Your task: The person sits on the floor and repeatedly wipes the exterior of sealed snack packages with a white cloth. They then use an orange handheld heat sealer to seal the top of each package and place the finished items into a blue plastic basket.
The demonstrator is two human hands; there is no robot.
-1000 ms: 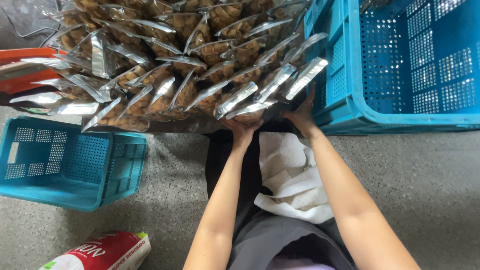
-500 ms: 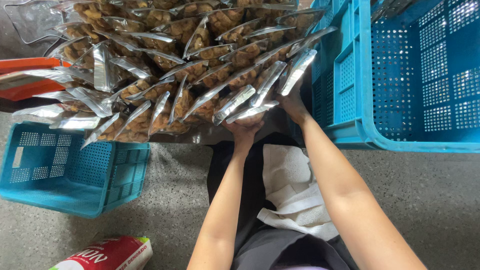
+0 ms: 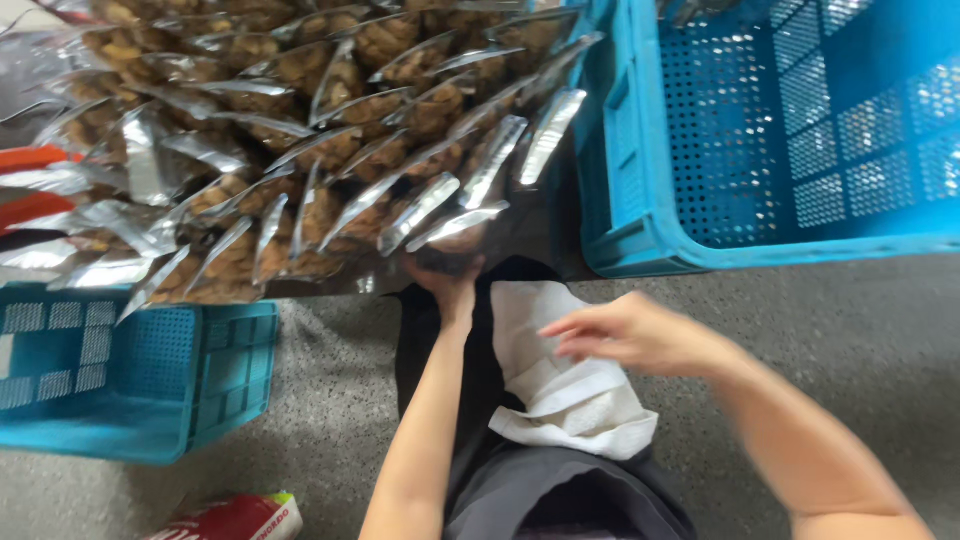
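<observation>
Packets of clear plastic with shiny silver sealed tops (image 3: 300, 160), each filled with brown nut-like pieces, lie overlapped in a broad heap across the upper left. The left hand (image 3: 447, 278) grips the underside of the nearest packet (image 3: 440, 225) at the heap's lower right edge, fingers closed on it. The right hand (image 3: 625, 335), blurred, hovers open and holding nothing above a folded white cloth (image 3: 560, 390) on the person's dark lap. A large perforated blue plastic crate (image 3: 790, 130) stands upper right, just beside the heap. A smaller blue perforated crate (image 3: 130, 370) sits lower left on speckled grey floor (image 3: 850, 330). A red and white bag (image 3: 235, 517) peeks from the bottom edge.
</observation>
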